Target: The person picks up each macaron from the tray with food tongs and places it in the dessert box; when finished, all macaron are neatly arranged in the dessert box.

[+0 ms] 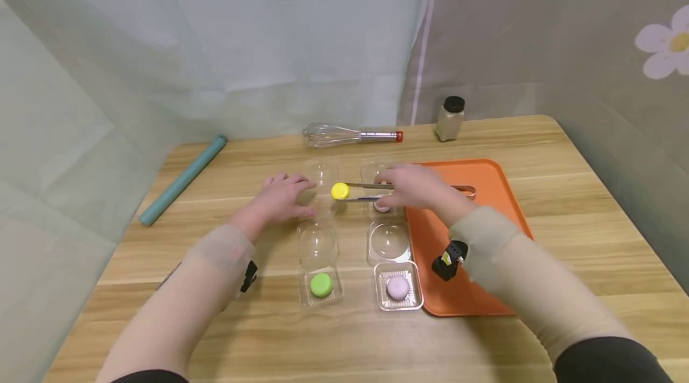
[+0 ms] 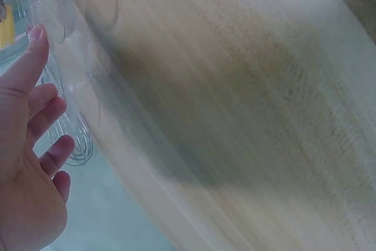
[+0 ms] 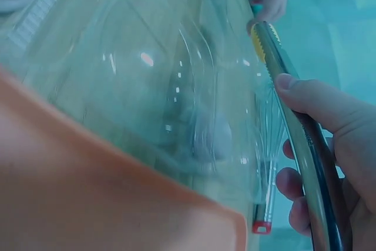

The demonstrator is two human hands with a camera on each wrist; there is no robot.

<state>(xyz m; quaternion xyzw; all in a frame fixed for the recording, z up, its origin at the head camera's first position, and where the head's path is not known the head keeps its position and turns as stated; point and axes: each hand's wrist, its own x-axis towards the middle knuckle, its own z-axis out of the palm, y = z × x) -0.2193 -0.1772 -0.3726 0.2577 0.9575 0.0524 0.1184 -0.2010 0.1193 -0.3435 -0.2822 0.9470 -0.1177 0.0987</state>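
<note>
My right hand [image 1: 414,185] grips metal tongs [image 1: 362,185], whose tips pinch a yellow macaron [image 1: 340,191] above the table, near the back-left clear plastic box [image 1: 323,172]. Beside that box is my left hand [image 1: 282,197], thumb and fingers spread at its left side; in the left wrist view the thumb [image 2: 36,45] reaches the clear plastic, but contact is hard to tell. A green macaron [image 1: 321,285] sits in the front-left box, a lilac macaron [image 1: 398,288] in the front-right box. Under my right hand, a pale macaron [image 1: 383,206] in the back-right box is partly hidden.
An orange tray [image 1: 468,287] lies to the right, under my right forearm. Along the back are a whisk [image 1: 334,136] and a jar with a black lid [image 1: 450,119]. A teal rolling pin [image 1: 183,179] lies at the left. The boxes' clear lids [image 1: 389,242] stand open.
</note>
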